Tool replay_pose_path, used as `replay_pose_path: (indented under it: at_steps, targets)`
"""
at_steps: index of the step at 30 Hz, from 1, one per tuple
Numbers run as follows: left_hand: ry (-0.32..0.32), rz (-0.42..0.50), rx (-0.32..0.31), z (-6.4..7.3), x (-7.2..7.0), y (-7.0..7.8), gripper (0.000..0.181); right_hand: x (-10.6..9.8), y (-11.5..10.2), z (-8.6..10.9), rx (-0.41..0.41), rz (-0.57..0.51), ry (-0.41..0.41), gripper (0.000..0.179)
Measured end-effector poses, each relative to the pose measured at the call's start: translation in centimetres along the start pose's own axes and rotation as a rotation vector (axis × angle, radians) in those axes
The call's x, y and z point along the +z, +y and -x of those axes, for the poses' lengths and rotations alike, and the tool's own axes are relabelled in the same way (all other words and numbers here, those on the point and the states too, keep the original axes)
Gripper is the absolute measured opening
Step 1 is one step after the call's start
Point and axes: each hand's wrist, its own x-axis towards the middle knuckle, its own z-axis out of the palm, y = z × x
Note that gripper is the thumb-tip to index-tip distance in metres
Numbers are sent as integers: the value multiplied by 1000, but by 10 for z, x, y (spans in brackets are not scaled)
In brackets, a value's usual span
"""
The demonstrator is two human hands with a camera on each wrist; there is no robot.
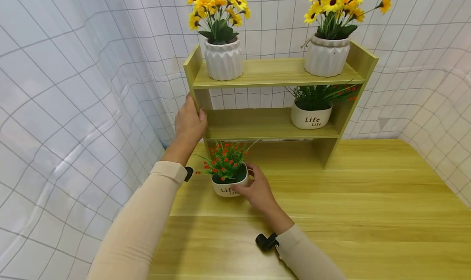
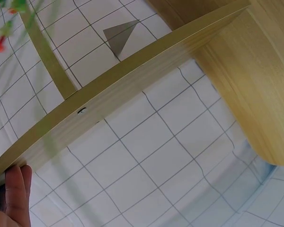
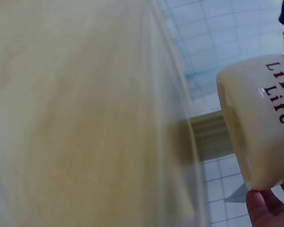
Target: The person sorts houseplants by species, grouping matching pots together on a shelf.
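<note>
My left hand [image 1: 190,122] grips the left side panel of a light wooden shelf [image 1: 254,122], thumb on the inner face. In the left wrist view, fingers [image 2: 18,194] lie against that panel's edge. Low in front of the shelf's left end, my right hand [image 1: 259,190] holds a potted plant [image 1: 226,186] by its right side, thumb in front and fingers behind. Its white oval pot reads "Life", with green leaves and small red flowers above. The right wrist view shows this pot [image 3: 260,118] from below, its base rim visible above the tabletop.
A matching potted plant [image 1: 312,115] stands at the right of the middle shelf board. Two ribbed white pots [image 1: 223,61] with yellow flowers stand on top. The shelf stands on a wooden table [image 1: 375,206]; gridded white curtains [image 1: 66,88] hang around it.
</note>
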Motion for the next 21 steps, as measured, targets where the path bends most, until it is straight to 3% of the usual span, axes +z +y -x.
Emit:
replay_pose_path:
  at_steps: [12,21]
  targets:
    - [-2,0,0,-1,-1,0,47,-35,-33,-1,-101,-84,20,78]
    - [-4,7,4,-1,0,-1,47,-56,-59,-13,-170,-76,61,81]
